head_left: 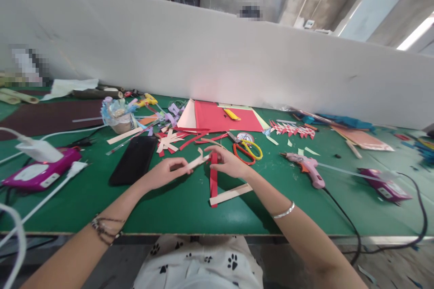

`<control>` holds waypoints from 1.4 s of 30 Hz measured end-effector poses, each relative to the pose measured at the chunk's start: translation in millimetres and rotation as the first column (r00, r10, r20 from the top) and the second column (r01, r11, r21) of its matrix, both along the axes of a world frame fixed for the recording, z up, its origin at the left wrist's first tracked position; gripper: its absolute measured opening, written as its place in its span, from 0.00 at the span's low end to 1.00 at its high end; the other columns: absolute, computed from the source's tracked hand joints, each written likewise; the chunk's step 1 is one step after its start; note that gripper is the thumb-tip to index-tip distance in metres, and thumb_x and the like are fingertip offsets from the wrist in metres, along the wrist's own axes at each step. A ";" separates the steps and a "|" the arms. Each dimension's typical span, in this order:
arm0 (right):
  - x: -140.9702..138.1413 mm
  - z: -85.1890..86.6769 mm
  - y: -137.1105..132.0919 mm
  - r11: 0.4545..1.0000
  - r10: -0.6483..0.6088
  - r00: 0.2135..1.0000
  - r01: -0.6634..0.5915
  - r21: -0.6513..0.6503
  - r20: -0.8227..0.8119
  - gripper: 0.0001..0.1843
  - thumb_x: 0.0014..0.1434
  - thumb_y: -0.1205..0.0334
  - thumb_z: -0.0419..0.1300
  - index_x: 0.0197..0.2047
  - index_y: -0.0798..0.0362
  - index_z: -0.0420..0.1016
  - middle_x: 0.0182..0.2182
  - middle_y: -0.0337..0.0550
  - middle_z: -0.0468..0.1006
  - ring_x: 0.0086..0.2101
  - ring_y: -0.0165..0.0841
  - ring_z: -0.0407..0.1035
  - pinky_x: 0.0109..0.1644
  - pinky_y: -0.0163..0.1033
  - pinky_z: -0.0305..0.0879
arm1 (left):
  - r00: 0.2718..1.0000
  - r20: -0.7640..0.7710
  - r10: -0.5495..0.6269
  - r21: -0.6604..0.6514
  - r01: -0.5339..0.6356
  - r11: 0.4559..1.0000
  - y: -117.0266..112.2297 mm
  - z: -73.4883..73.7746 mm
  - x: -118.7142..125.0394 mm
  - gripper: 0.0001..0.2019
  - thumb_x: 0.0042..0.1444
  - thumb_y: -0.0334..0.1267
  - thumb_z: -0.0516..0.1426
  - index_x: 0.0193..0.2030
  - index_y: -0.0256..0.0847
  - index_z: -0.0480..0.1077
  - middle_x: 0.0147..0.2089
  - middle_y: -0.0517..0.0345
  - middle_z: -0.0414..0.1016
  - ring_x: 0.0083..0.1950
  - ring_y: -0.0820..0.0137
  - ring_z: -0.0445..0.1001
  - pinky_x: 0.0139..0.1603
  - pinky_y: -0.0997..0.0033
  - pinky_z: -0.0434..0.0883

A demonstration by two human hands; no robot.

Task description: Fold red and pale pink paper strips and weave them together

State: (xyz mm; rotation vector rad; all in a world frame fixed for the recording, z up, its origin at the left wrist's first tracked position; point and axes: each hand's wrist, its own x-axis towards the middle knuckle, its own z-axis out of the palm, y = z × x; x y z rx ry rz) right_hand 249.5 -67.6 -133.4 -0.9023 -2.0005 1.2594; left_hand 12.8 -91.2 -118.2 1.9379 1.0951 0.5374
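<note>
My left hand (171,172) pinches the left end of a cream paper strip (196,163), held just above the green table. At that strip's other end is my right hand (228,162), its fingers closed around the spot where the cream strip meets a red paper strip (213,177). The red strip runs down toward me and meets another cream strip (232,193) at its lower end, making a corner. A small curl of cream paper stands up by my right fingertips. Beyond my right hand lie scissors (251,148) with orange and yellow handles.
A black phone (133,161) lies left of my left hand. To the right rests a pink glue gun (307,167) with its cord. Red paper sheets (217,119) with a yellow cutter (232,114), paper scraps and purple power strips (42,169) lie around. A white partition (217,58) stands behind.
</note>
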 end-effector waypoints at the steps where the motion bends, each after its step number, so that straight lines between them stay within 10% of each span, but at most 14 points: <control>1: 0.5 0.4 -1.8 1.000 -0.001 1.000 0.001 -0.015 -0.019 0.23 0.50 0.70 0.56 0.50 0.51 0.60 0.32 0.36 0.65 0.29 0.26 0.62 0.36 0.35 0.64 | 0.998 -0.003 -0.069 -0.019 0.069 0.997 0.3 -0.3 0.6 0.16 0.54 0.49 0.50 0.32 0.39 0.69 0.34 0.57 0.73 0.37 0.68 0.71 0.40 0.71 0.66; 11: 6.5 -3.0 -8.0 0.995 -0.041 0.990 0.028 -0.098 -0.136 0.23 0.51 0.64 0.58 0.50 0.51 0.58 0.31 0.36 0.68 0.32 0.28 0.68 0.39 0.37 0.66 | 0.957 -0.162 -0.241 0.155 0.266 0.951 5.0 -2.4 4.2 0.14 0.54 0.47 0.52 0.27 0.43 0.73 0.53 0.56 0.65 0.56 0.63 0.58 0.58 0.64 0.53; 19: 11.5 -6.2 -4.7 0.987 -0.107 0.986 0.090 -0.137 -0.126 0.23 0.48 0.67 0.58 0.49 0.51 0.59 0.28 0.33 0.66 0.27 0.26 0.65 0.33 0.33 0.65 | 0.954 -0.192 -0.229 0.166 0.262 0.951 14.0 -9.2 7.6 0.13 0.56 0.44 0.50 0.34 0.40 0.72 0.39 0.55 0.67 0.39 0.70 0.68 0.42 0.73 0.63; 35: 10.0 -16.4 -1.0 0.951 -0.281 0.957 0.266 -0.156 -0.077 0.23 0.44 0.67 0.60 0.43 0.52 0.57 0.35 0.39 0.67 0.28 0.28 0.69 0.33 0.36 0.68 | 0.989 -0.112 -0.102 0.209 0.123 0.970 5.4 -6.6 15.8 0.14 0.56 0.45 0.50 0.29 0.39 0.70 0.35 0.55 0.69 0.35 0.70 0.68 0.36 0.73 0.64; 42: 7.8 -11.7 1.2 0.955 -0.265 0.962 0.252 0.157 0.065 0.08 0.45 0.63 0.62 0.23 0.55 0.65 0.38 0.45 0.68 0.37 0.32 0.67 0.41 0.40 0.65 | 0.984 -0.129 -0.126 0.226 0.153 0.962 6.9 -8.8 14.1 0.12 0.55 0.45 0.50 0.32 0.40 0.71 0.42 0.54 0.64 0.42 0.68 0.65 0.45 0.69 0.64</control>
